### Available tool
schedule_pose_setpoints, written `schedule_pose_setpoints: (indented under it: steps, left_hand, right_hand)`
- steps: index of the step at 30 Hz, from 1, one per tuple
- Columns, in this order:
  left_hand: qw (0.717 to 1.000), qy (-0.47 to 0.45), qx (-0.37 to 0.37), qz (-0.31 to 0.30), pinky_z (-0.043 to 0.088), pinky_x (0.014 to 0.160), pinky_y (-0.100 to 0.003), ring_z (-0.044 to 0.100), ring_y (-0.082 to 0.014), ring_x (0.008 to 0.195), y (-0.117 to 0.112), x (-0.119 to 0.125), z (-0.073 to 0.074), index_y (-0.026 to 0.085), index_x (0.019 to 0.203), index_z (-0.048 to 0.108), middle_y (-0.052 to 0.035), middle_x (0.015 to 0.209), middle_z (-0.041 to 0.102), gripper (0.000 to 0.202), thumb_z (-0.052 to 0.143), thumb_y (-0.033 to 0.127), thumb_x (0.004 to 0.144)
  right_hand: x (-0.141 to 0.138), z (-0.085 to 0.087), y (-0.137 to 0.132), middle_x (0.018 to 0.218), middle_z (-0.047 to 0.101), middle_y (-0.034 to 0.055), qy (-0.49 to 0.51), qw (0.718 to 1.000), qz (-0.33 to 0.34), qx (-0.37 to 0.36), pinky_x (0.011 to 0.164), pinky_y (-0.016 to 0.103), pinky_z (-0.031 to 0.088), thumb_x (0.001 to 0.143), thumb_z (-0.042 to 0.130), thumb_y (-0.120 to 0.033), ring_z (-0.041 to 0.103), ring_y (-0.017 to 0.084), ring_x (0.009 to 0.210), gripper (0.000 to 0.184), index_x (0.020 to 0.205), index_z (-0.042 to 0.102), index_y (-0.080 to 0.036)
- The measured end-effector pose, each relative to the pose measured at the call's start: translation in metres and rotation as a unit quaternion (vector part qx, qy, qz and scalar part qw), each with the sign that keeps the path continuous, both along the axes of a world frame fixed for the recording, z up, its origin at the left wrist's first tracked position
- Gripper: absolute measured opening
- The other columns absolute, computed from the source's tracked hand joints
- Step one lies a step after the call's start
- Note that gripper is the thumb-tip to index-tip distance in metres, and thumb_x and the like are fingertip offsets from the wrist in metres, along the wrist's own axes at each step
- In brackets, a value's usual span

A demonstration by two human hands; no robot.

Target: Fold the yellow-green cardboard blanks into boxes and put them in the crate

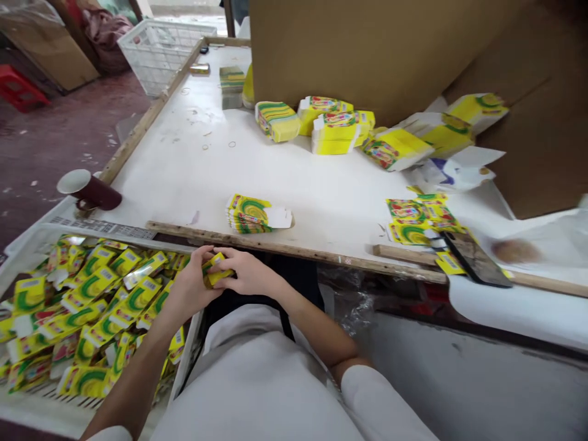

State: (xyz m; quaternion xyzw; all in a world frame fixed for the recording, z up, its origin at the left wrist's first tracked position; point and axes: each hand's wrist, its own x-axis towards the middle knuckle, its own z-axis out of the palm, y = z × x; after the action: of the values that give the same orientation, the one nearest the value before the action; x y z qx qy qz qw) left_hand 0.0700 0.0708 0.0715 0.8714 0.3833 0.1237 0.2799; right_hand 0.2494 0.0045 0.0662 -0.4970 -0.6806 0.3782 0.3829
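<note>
Between my two hands is a small yellow carton (215, 269), held just in front of the table's wooden edge. My left hand (193, 285) grips its left side, fingers curled round it. From the right, my right hand (243, 274) pinches the same carton with thumb and fingers. Part of the carton is hidden behind the fingers. A fanned stack of flat yellow cartons (252, 214) with a white flap lies on the table just beyond my hands. Left of me, a white crate (184, 361) holds many small yellow-green cartons (98, 300).
A maroon mug (98, 191) lies tipped at the table's left corner. Bundles of yellow cartons (335, 131) lie along a big cardboard box (367, 55). A smartphone (478, 260) rests at the right edge by loose cartons (418, 217). A white basket (158, 52) stands beyond.
</note>
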Motion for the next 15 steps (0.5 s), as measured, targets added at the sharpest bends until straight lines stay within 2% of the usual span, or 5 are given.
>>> schedule_pose_setpoints:
  steps: [4,10,12,15]
  left_hand:
    - [0.999,-0.004,-0.050,-0.017,0.056,0.089,-0.039,0.069,-0.0254,0.105,-0.002,-0.003,-0.002,0.023,0.135,0.035,-0.0075,0.116,0.065,0.079,0.076,0.029,0.067]
    - [0.999,-0.023,-0.044,-0.016,0.053,0.097,-0.041,0.065,-0.0286,0.114,-0.007,-0.001,-0.003,0.020,0.137,0.039,-0.0130,0.127,0.063,0.082,0.073,0.016,0.063]
    - [0.998,-0.021,-0.060,-0.025,0.050,0.101,-0.043,0.062,-0.0303,0.120,-0.014,-0.003,0.000,0.020,0.139,0.040,-0.0150,0.133,0.060,0.085,0.075,0.017,0.062]
    - [0.994,-0.020,-0.101,-0.029,0.050,0.101,-0.044,0.060,-0.0325,0.122,-0.021,-0.010,-0.002,0.015,0.141,0.040,-0.0175,0.134,0.060,0.087,0.080,0.025,0.064]
  right_hand:
    - [0.013,0.004,0.001,0.136,0.059,0.0119,-0.005,0.998,0.069,-0.005,0.108,0.040,0.044,0.085,0.069,-0.018,0.057,0.025,0.127,0.017,0.101,0.076,-0.020]
    - [0.001,-0.002,-0.002,0.141,0.054,0.0160,-0.030,0.998,0.022,-0.056,0.111,0.044,0.043,0.077,0.074,-0.013,0.055,0.028,0.131,0.023,0.100,0.074,-0.018]
    - [-0.004,-0.006,-0.008,0.142,0.054,0.0147,-0.037,0.997,0.038,-0.048,0.112,0.044,0.042,0.080,0.068,-0.011,0.052,0.027,0.134,0.028,0.107,0.072,-0.020]
    - [-0.004,-0.019,-0.009,0.137,0.057,0.0111,-0.041,0.996,0.076,-0.019,0.107,0.043,0.047,0.088,0.061,-0.023,0.056,0.026,0.129,0.024,0.110,0.070,-0.024]
